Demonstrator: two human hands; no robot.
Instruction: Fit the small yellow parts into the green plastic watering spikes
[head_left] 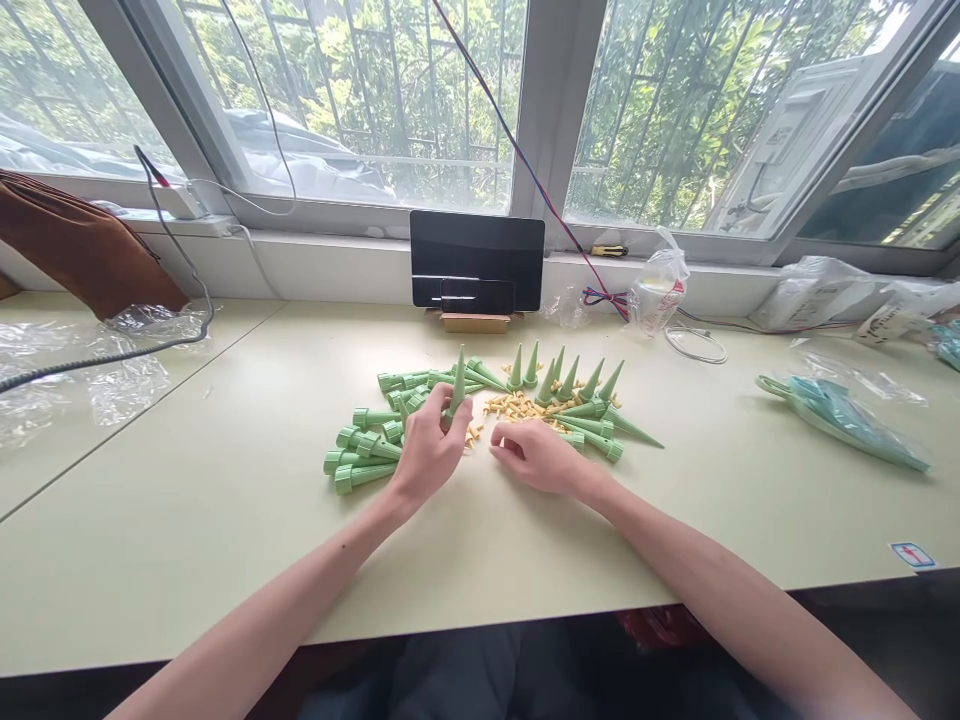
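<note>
Both hands work low over the pale table (420, 575), set apart: the left hand (429, 447) is closed on a green spike (460, 382), tip up, while the right hand (541, 457) has its fingers curled, and whether they pinch anything I cannot tell. Beyond them stands a dark tablet (478, 245). Loose green spikes (367, 442) lie left of and behind the left hand; upright spikes (568, 380) stand past the right. Smallest are the yellow pieces (517, 406), heaped just beyond the right fingers. An outward sweep of that hand could topple the narrow uprights — or scatter the yellow bits. A loose left grip might let the held spike tilt into its neighbours.
</note>
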